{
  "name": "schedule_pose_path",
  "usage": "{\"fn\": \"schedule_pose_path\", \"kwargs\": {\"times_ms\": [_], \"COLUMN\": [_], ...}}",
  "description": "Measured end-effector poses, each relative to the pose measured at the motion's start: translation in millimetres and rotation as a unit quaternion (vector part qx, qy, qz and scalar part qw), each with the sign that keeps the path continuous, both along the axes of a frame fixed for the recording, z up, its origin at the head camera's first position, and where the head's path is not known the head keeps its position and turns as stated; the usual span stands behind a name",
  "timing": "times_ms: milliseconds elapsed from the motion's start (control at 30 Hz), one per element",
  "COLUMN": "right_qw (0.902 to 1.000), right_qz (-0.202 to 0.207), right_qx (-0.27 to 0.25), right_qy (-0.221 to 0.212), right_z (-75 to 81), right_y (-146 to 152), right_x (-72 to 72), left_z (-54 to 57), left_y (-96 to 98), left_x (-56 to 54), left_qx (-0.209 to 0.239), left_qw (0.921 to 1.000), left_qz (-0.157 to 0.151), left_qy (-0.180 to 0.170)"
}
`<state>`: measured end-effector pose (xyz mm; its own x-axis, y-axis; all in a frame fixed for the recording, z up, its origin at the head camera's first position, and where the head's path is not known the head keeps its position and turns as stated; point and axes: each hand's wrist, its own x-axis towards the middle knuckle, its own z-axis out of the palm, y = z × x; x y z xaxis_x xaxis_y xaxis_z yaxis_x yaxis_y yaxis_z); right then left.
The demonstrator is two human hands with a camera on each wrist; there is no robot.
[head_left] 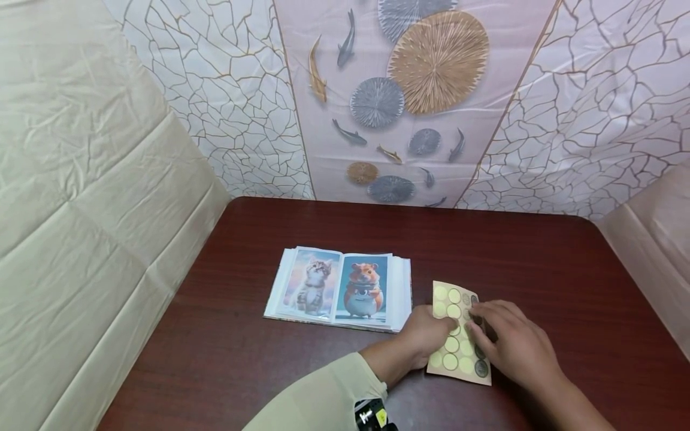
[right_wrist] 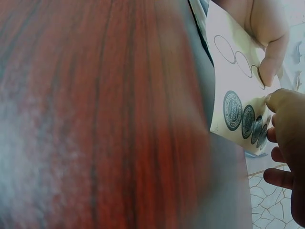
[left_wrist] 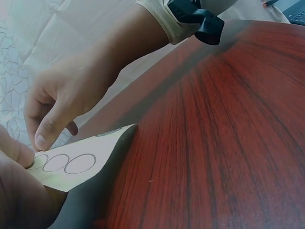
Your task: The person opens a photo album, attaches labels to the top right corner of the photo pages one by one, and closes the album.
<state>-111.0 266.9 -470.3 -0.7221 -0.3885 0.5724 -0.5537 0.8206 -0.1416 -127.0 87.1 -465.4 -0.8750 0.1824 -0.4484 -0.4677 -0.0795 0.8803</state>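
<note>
A cream sheet of round stickers (head_left: 450, 361) is held up over the table's right half, with pale circles and a column of dark, coin-like stickers (right_wrist: 232, 110). My left hand (head_left: 426, 335) grips its left side, thumb (right_wrist: 272, 62) lying across the circles. At the opposite edge is my right hand (head_left: 517, 344), its thumb and forefinger pinching at the sheet beside the dark stickers. In the right wrist view the right thumb (right_wrist: 282, 101) presses near the sheet's edge, other fingers bent below it. The left wrist view shows the right hand (left_wrist: 62, 102) above the sheet.
An open photo album (head_left: 401, 293) lies left of the hands, showing a kitten picture (head_left: 311, 287) and a hamster picture (head_left: 364, 290). The dark red wooden table (head_left: 226, 359) ends at a patterned cloth backdrop (head_left: 345, 155). Cream cloth (head_left: 81, 197) hangs at the left side.
</note>
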Motion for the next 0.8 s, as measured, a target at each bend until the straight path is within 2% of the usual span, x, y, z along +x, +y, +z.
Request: {"fn": "schedule_pose_path", "kwargs": {"times_ms": [400,800], "right_qw": [0.9998,0.9997], "right_qz": [-0.007,0.024], "right_qx": [-0.005,-0.003], "right_qy": [-0.016,0.007], "right_z": [-0.2,-2.1], "right_y": [-3.6,-3.1], "right_x": [0.1,-1.9], "left_z": [0.6,1.9], "left_y": [-0.2,-3.6], "left_x": [1.4,2.0], "left_qx": [0.029,0.028], "left_qw": [0.9995,0.9988], "left_qz": [-0.014,-0.039], "left_qy": [0.002,0.013]}}
